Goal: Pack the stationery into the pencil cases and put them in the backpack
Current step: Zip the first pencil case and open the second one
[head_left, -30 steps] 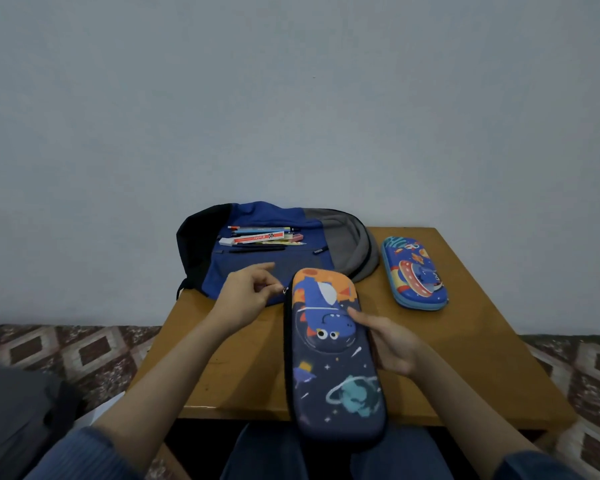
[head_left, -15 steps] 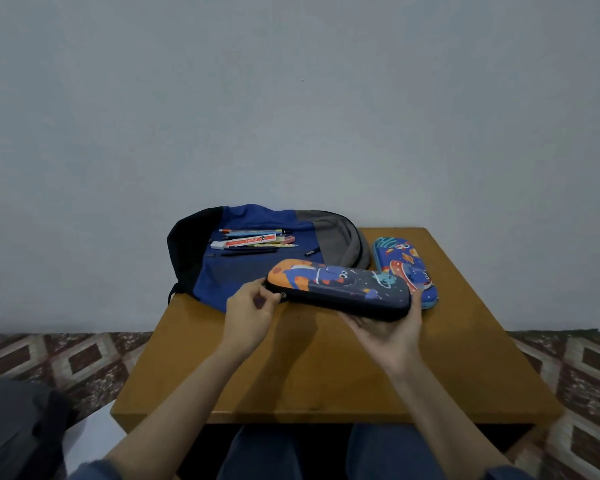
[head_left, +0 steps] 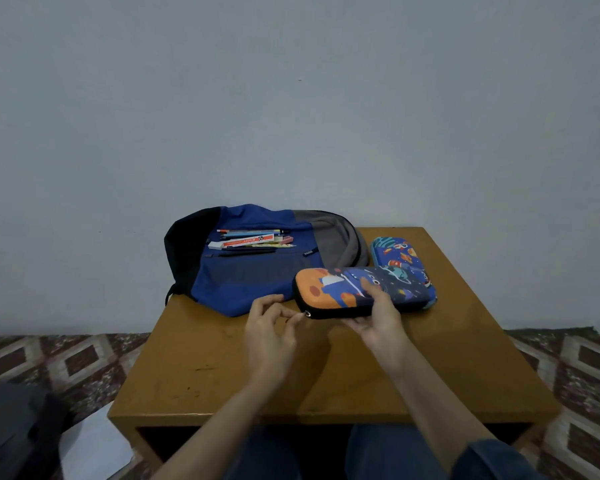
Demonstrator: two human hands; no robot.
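The dark pencil case (head_left: 395,289) is held just above the desk (head_left: 326,375), in front of the blue backpack (head_left: 250,282). Its long axis runs left to right, with the orange end pointing left. The right hand (head_left: 378,317) grips it from below, thumb over the lid. The left hand (head_left: 271,327) has curled fingers (head_left: 291,315) pinching the zip pull (head_left: 307,315) (at the case's near left corner). A second pencil case (head_left: 395,254) lies behind it.
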